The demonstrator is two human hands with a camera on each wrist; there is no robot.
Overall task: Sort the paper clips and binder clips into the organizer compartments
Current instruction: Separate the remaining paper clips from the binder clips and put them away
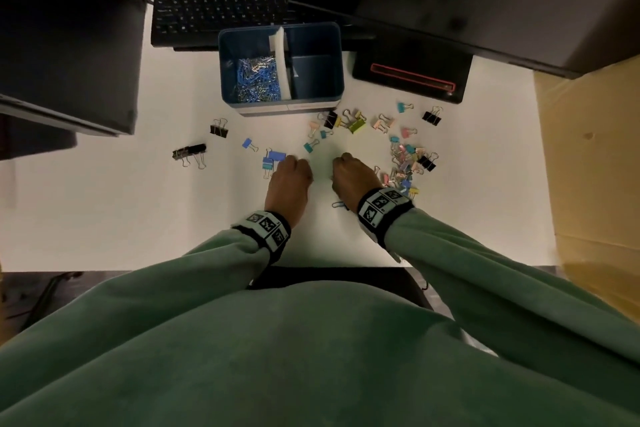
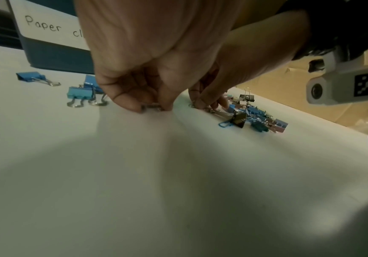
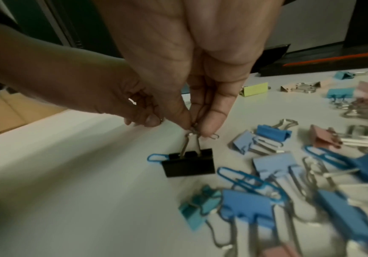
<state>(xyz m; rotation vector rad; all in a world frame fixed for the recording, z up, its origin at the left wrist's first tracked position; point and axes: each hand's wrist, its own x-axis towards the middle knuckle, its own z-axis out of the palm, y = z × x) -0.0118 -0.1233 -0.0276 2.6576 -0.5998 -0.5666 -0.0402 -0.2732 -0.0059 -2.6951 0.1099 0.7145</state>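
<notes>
On the worktop (image 1: 104, 218) just short of the organizer (image 1: 313, 104), my left hand (image 1: 289, 180) and right hand (image 1: 353, 177) each pinch a small silver clip; I should lift cleanly, clear of the black binder clip (image 3: 188, 164) lying just below my right fingertips (image 3: 214, 127). The paper clips (image 1: 258, 80) fill the left compartment, the right one looks empty, and binder clips (image 1: 405, 163) lie scattered beside my right hand

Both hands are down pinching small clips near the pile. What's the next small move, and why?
Probably lift the right hand and carry its silver paper clip to the organizer's left compartment, where paper clips already lie. The fingertips pinch it, and the left hand pinches another silver clip.
</notes>
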